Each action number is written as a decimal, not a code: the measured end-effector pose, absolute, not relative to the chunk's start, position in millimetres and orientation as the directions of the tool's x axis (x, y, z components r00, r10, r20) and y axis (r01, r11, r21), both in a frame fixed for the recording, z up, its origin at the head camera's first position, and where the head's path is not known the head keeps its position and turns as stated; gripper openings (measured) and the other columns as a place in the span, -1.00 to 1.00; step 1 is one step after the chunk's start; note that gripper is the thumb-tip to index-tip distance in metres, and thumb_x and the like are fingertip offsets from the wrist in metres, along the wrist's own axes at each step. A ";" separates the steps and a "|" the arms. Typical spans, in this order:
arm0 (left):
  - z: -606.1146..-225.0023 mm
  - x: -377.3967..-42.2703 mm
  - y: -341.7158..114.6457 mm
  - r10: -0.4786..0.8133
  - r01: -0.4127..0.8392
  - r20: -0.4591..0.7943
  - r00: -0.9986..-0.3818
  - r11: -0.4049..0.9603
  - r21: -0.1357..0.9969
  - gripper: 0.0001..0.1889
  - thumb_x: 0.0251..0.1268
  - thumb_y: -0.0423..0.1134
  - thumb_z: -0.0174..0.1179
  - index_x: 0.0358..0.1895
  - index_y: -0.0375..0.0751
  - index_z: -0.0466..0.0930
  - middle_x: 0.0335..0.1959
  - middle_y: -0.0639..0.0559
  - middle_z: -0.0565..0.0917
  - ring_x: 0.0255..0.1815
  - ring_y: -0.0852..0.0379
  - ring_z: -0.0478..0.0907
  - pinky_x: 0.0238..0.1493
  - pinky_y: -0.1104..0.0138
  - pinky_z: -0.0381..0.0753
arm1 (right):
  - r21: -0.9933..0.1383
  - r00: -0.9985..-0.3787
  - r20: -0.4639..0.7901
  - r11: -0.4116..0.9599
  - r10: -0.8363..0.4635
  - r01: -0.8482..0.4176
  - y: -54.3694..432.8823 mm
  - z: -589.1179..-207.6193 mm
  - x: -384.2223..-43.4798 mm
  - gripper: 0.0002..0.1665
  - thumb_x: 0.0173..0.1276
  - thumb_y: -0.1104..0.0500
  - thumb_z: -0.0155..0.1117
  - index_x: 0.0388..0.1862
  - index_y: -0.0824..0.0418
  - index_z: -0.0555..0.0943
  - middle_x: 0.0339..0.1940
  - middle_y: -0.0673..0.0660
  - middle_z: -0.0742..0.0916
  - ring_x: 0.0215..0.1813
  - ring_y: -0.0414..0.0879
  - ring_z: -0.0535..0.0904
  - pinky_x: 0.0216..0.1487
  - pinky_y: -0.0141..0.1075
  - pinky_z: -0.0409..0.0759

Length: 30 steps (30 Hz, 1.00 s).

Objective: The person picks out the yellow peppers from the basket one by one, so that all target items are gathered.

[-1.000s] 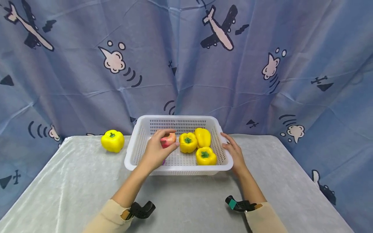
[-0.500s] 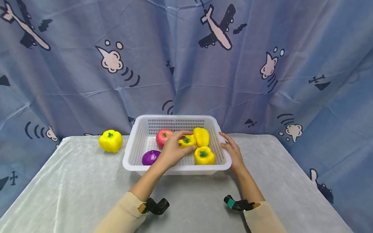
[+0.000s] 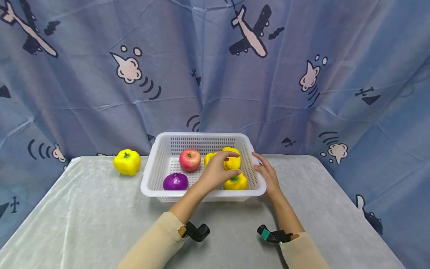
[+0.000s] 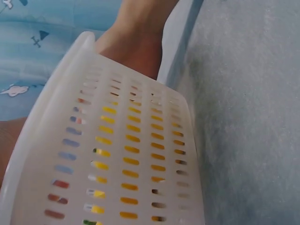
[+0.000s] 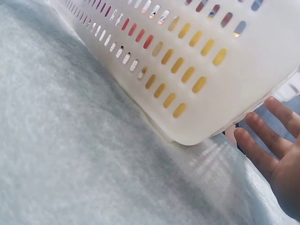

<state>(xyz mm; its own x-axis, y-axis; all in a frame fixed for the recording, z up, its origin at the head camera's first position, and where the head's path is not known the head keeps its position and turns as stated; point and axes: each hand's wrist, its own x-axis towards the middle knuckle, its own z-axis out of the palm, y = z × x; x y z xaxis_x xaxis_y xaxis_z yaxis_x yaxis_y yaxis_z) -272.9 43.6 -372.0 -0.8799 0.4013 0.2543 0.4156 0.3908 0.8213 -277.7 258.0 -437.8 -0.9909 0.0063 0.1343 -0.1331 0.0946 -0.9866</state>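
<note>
"How's your left?"
"My left hand, thumb and fingers apart, is over the yellow bell peppers near the right edge of the basket; I can't tell whether it touches them."
"Your right?"
"My right hand touches that edge, fingers spread. Another pepper sits near the far left corner of the surface."

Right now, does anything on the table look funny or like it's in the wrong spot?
Maybe one: a yellow pepper sits alone on the table, left of the white basket. That looks a bit odd because three other yellow peppers are inside. I can't see anything spilled or broken.
</note>
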 end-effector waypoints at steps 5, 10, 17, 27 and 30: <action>-373.1 -276.3 48.2 0.431 0.419 0.233 -0.872 0.410 0.810 -0.50 0.23 -0.27 0.41 0.26 -0.19 0.58 0.31 -0.11 0.59 0.32 -0.22 0.52 0.37 -0.02 0.55 | -0.987 -0.991 0.131 0.098 0.001 -0.130 256.1 -438.2 -280.2 -0.37 0.56 0.22 -0.15 0.59 0.08 0.23 0.56 0.33 0.38 0.27 0.11 0.54 -0.02 -0.43 0.69; -372.8 -277.9 49.8 0.465 0.391 0.157 -0.871 0.464 0.795 -0.47 0.23 -0.23 0.42 0.29 -0.15 0.57 0.33 -0.06 0.60 0.33 -0.17 0.53 0.38 0.01 0.55 | -0.986 -0.990 0.143 0.089 -0.008 -0.143 256.7 -436.5 -280.6 -0.38 0.56 0.22 -0.17 0.58 0.12 0.23 0.53 0.37 0.40 0.15 -0.09 0.61 -0.03 -0.42 0.70; -373.6 -278.7 50.8 0.502 0.365 0.067 -0.862 0.525 0.769 -0.42 0.19 -0.20 0.46 0.31 -0.10 0.57 0.32 -0.06 0.61 0.28 -0.11 0.55 0.36 0.06 0.57 | -0.986 -0.990 0.144 0.079 -0.004 -0.144 258.6 -436.5 -279.4 -0.39 0.57 0.24 -0.17 0.58 0.15 0.24 0.48 0.45 0.43 -0.07 -0.32 0.66 -0.10 -0.43 0.72; -379.0 -281.7 54.3 0.533 0.401 0.054 -0.844 0.561 0.724 -0.43 0.08 -0.30 0.52 0.23 -0.20 0.62 0.25 -0.15 0.66 0.28 -0.08 0.57 0.41 0.11 0.52 | -0.988 -0.990 0.139 0.068 -0.007 -0.140 258.6 -437.0 -278.4 -0.38 0.55 0.25 -0.16 0.57 0.14 0.24 0.48 0.43 0.43 -0.03 -0.34 0.66 -0.07 -0.44 0.70; -378.7 -281.3 54.5 0.529 0.396 0.048 -0.848 0.570 0.720 -0.44 0.10 -0.29 0.51 0.23 -0.19 0.62 0.26 -0.11 0.65 0.30 -0.05 0.56 0.44 0.11 0.49 | -0.988 -0.991 0.134 0.074 -0.007 -0.134 259.3 -438.1 -278.6 -0.38 0.56 0.24 -0.16 0.58 0.14 0.23 0.50 0.41 0.42 -0.03 -0.35 0.65 -0.07 -0.44 0.70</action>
<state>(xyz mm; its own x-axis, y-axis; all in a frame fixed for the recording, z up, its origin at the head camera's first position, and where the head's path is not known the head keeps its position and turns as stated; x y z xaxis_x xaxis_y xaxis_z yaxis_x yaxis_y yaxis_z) -281.3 54.5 -378.7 -0.8476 0.5285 0.0476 0.3957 0.5696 0.7204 -278.6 259.3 -438.1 -0.9909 -0.0071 0.1342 -0.1344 0.0736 -0.9882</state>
